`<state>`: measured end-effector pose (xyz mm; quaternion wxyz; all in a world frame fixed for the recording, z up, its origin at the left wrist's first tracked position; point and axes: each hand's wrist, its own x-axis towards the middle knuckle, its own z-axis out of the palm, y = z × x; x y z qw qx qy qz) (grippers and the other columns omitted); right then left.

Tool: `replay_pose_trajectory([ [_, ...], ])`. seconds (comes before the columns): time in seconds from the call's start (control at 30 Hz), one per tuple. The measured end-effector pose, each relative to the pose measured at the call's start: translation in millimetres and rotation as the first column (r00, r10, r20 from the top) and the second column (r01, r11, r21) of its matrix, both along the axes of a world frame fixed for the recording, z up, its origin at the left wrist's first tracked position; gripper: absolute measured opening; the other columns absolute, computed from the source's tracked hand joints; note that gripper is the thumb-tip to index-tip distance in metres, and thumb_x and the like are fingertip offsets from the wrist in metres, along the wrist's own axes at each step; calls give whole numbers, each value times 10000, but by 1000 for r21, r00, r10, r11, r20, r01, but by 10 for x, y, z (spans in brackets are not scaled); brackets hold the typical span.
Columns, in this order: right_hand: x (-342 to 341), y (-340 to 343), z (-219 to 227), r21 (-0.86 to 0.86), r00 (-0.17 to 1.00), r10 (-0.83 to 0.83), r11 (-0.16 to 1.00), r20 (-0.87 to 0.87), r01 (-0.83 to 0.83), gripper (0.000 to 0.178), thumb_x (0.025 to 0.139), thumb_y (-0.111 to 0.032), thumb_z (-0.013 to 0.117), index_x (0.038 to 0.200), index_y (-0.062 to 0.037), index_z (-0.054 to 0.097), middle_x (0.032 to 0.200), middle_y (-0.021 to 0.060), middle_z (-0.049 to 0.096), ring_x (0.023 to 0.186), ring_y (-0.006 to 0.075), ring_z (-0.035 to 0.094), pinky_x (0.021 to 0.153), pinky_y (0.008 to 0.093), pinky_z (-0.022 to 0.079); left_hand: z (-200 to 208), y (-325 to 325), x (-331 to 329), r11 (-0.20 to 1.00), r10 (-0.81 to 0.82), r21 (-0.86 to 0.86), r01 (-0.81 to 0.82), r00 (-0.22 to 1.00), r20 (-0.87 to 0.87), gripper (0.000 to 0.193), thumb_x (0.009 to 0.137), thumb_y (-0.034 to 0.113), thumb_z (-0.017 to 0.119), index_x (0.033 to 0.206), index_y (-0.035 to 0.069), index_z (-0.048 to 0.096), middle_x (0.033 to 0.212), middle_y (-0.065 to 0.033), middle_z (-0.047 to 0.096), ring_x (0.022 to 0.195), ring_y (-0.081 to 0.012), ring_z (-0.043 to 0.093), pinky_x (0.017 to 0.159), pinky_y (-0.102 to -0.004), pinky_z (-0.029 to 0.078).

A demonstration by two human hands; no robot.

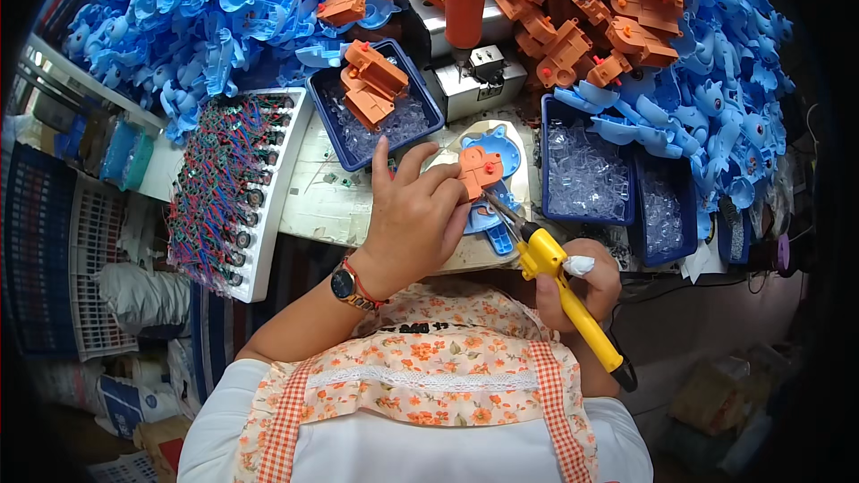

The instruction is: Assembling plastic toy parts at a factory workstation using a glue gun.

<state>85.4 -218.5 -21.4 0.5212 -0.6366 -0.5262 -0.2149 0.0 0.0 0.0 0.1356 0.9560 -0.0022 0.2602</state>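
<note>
My left hand [416,215] has its fingertips on the left side of an orange plastic housing [476,172] with a red button on it, while one finger sticks up apart. The housing lies over a light blue plastic shell [495,150] on the worktable. Gripped in my right hand [586,286] is a yellow soldering gun [573,295] with a white wrap by my finger. Its thin metal tip reaches the lower right edge of the housing; whether they touch, I cannot tell.
A blue tray [340,148] with clear pieces and orange housings stands left, beyond a white tray [291,161] of wired parts. At right are blue bins [586,217] of clear pieces. Blue shells [224,9] and orange housings [640,13] pile up behind. An orange-red tool [464,0] hangs over a metal fixture [474,94].
</note>
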Motion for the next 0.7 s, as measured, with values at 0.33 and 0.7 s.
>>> replay_pose_trajectory([
  [0.33,-16,-20,-7,-4,1000,-12,1000,-3,12,381,806,-86,677,1101,-32,442,807,140,599,636,223,577,608,342,474,13,3,-11,1000,5,10,-5,1000,-5,127,770,166,698,862,93,650,1039,-49,645,1178,-320,522,1076,-664,184],
  [0.7,-106,-190,-172,22,970,-25,999,-240,32,367,853,-88,644,1116,-54,390,894,137,539,761,180,529,734,315,451,28,-2,-12,1000,4,-10,-4,1000,-14,116,764,161,701,841,102,639,1044,-48,643,1176,-322,520,1070,-669,185],
])
